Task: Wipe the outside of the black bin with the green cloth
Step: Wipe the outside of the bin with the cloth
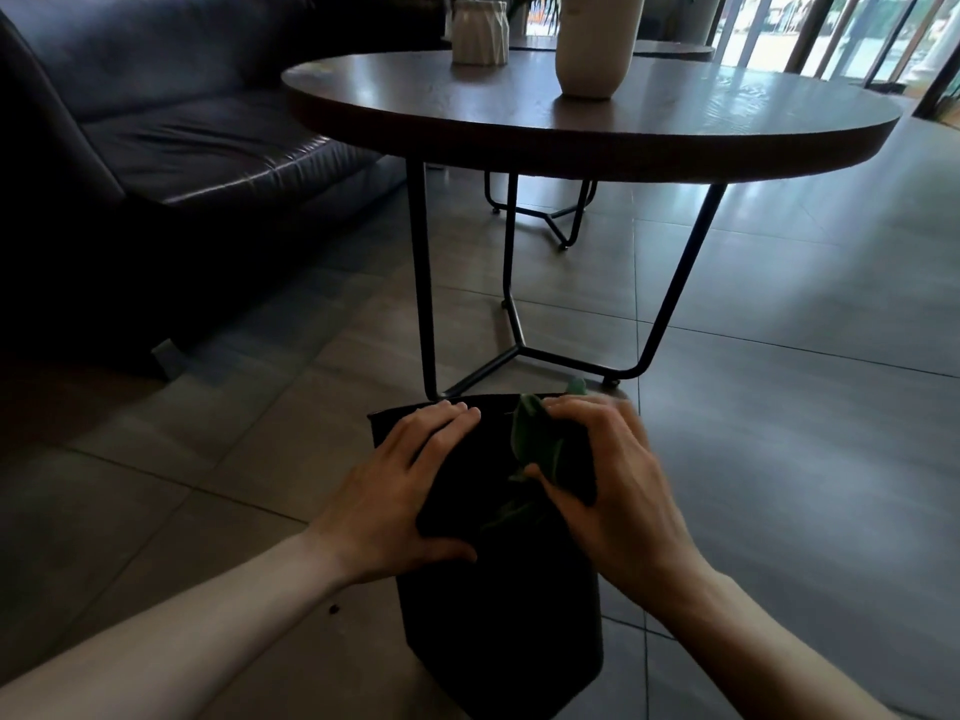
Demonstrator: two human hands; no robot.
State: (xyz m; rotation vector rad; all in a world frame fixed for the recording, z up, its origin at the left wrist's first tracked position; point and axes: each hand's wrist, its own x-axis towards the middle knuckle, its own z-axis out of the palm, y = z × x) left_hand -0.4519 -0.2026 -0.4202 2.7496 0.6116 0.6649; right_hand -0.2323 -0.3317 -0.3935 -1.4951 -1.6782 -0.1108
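Observation:
The black bin [498, 615] stands on the tiled floor just in front of me, low in the head view. My left hand [400, 491] lies on its upper left side, fingers spread over the top edge and thumb against the front. My right hand [618, 485] grips the bunched green cloth [535, 439] and holds it against the bin's upper right side. Part of the cloth pokes out above the fingers; the rest is dark and hard to make out.
A round wooden table [675, 142] on thin black metal legs [421, 283] stands right behind the bin, carrying two pale vases [592, 49]. A dark leather sofa [171, 148] fills the left. Grey floor tiles [805, 407] spread to the right.

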